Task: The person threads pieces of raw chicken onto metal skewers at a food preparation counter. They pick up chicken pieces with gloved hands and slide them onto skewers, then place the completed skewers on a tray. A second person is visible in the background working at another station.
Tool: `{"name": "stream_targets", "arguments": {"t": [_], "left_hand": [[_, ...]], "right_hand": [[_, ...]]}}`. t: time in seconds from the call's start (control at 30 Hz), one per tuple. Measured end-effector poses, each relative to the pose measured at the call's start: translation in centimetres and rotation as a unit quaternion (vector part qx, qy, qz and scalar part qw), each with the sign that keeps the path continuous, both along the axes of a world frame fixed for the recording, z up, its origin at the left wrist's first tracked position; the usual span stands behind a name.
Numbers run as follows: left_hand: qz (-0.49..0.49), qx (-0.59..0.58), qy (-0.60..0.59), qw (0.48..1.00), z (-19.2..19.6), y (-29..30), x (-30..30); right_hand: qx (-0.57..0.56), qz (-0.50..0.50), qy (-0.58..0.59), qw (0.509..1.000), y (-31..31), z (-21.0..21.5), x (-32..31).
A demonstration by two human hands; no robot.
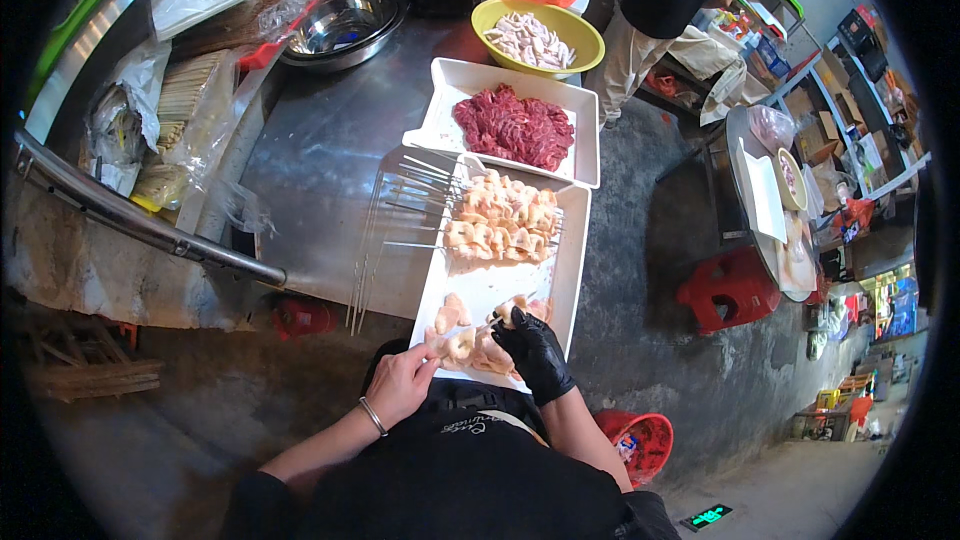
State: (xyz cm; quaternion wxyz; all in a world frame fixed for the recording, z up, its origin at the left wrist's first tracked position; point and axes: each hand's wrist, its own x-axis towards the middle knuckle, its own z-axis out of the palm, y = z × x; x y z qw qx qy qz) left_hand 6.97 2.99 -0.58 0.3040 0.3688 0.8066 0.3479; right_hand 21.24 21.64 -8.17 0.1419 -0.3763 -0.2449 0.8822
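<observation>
My left hand point(402, 380), bare with a metal bracelet at the wrist, is closed in a pinch over the near left edge of a white tray point(573, 260). Right at its fingertips sits a folded piece of pale raw meat point(459, 344); whether a skewer runs through it I cannot make out. My right hand point(537, 352), in a black glove, pinches another pale meat piece point(513, 310) above the tray. Loose pale meat point(452, 312) lies around both hands. Farther up the tray rest several loaded meat skewers point(500, 220), their bare metal ends pointing left.
Beyond stands a white tray point(590, 145) of red sliced meat point(515, 127), then a yellow bowl point(597, 45) of pale strips. Bare metal skewers point(366, 260) lie left on the steel table point(310, 165). A red bucket point(650, 440) stands by my right arm. Another person point(665, 0) stands far right.
</observation>
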Motion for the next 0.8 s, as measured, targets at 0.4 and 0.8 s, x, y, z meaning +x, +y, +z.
{"name": "stream_targets", "arguments": {"t": [0.4,0.8], "left_hand": [[-0.006,0.027,-0.006,1.0,-0.7,2.0,0.0],[-0.03,0.022,0.039,0.999,-0.6,2.1,0.6]], "right_hand": [[0.028,0.067,-0.032,0.997,-1.9,2.2,0.0],[0.101,0.173,-0.034,0.979,-2.5,2.1,-0.6]]}}
